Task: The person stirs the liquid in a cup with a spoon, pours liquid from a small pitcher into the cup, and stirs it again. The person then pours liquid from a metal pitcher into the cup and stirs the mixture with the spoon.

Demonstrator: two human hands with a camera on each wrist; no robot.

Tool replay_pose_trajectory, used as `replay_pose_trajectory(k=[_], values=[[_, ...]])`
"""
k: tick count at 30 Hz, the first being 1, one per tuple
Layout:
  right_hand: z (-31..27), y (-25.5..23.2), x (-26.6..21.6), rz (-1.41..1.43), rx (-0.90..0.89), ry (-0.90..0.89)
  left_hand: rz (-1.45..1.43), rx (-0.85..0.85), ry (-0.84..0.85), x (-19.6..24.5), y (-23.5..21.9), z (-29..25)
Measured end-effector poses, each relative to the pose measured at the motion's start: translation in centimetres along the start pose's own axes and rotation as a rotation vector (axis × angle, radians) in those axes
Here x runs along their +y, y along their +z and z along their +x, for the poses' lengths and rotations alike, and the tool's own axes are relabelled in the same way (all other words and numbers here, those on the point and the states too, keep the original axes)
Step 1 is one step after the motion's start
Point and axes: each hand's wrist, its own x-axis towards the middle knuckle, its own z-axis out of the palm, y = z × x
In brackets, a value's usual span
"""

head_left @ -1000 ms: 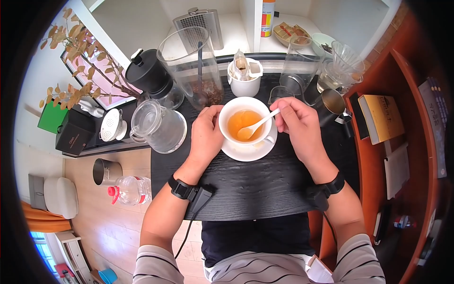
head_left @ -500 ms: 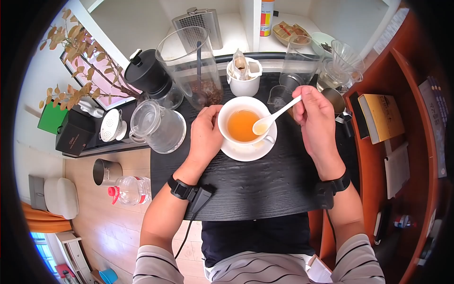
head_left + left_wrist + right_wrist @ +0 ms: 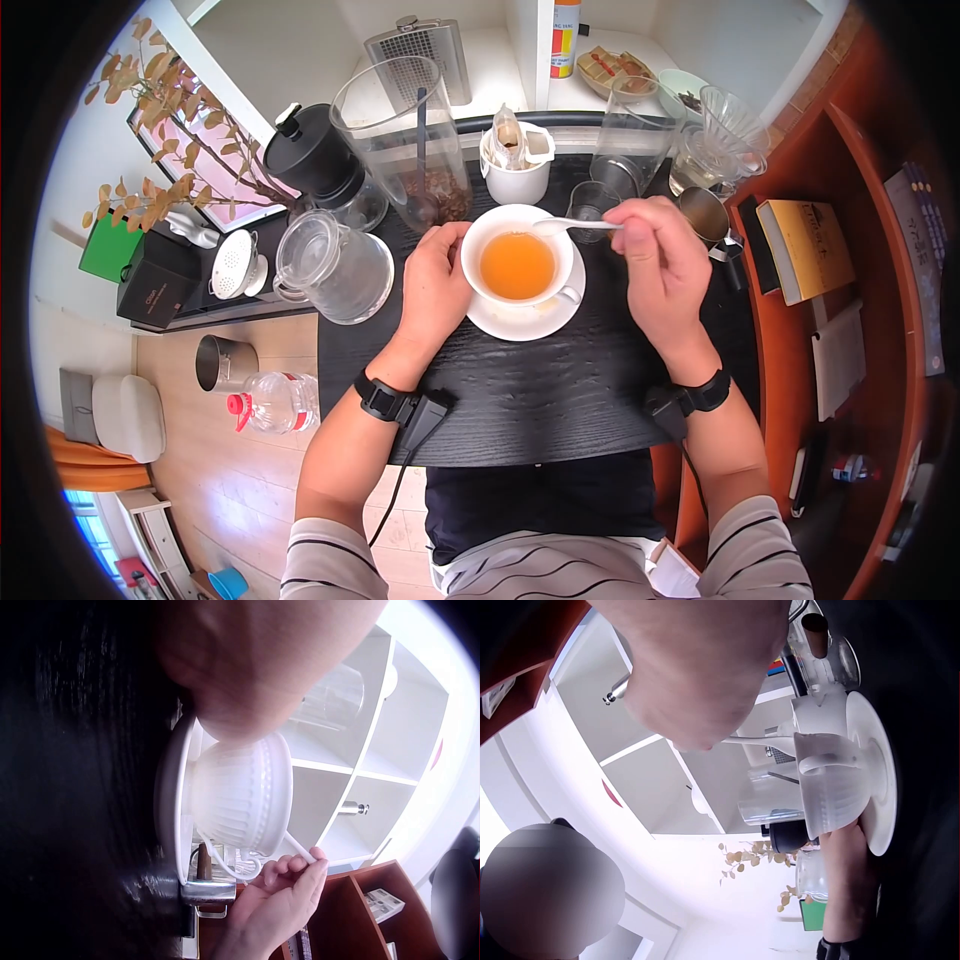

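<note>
A white teacup [image 3: 480,225] of amber liquid [image 3: 518,267] sits on a white saucer [image 3: 520,330]; its ribbed outside [image 3: 236,784] shows in the left wrist view. My left hand [image 3: 437,280] holds the cup's left side, fingertips partly hidden behind it. Between thumb and fingers, my right hand [image 3: 665,270] pinches the handle of a white spoon [image 3: 585,223], to the right of the cup. The spoon lies nearly level, its bowl over the far right of the cup's rim, above the liquid. The cup's handle [image 3: 829,761] points to the right hand's side.
Behind the cup stands a white mug [image 3: 518,185] with a drip bag. A lidded glass pitcher [image 3: 335,270], tall glass container [image 3: 400,130] and black grinder [image 3: 315,160] are left. A small glass pitcher [image 3: 592,205], metal cup [image 3: 704,215] and glass dripper [image 3: 735,135] stand right.
The spoon's bowl has risen out of the liquid, passed over the cup's right side and moved to its far right rim. My right hand has shifted right; the left hand has stayed still.
</note>
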Motion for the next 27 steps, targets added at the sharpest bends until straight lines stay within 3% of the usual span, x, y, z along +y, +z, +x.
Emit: replay_pose_trajectory(k=[5,7,8,10,17,19,27], values=[[-0.8,1.1,0.1,-0.072,-0.111,0.024,0.007,0.006,0.006,0.3,-0.1,0.0],[-1.3,1.5,0.6,0.074,-0.149,0.230,0.006,0.001,-0.001,0.4,-0.1,0.0],[-1.3,1.6,0.6,0.073,-0.149,0.230,0.005,0.001,-0.001,0.4,-0.1,0.0],[-1.3,1.6,0.6,0.242,-0.135,0.470,0.002,0.002,-0.013,0.2,-0.1,-0.1],[-1.0,1.6,0.7,0.409,-0.154,0.640,-0.003,0.011,0.015,0.0,-0.1,0.0],[-0.8,1.3,0.6,0.515,-0.115,0.719,0.026,-0.049,-0.059,0.1,-0.4,0.1],[-0.9,1.5,0.4,0.643,-0.106,0.676,0.029,-0.054,-0.057,0.1,-0.4,0.1]])
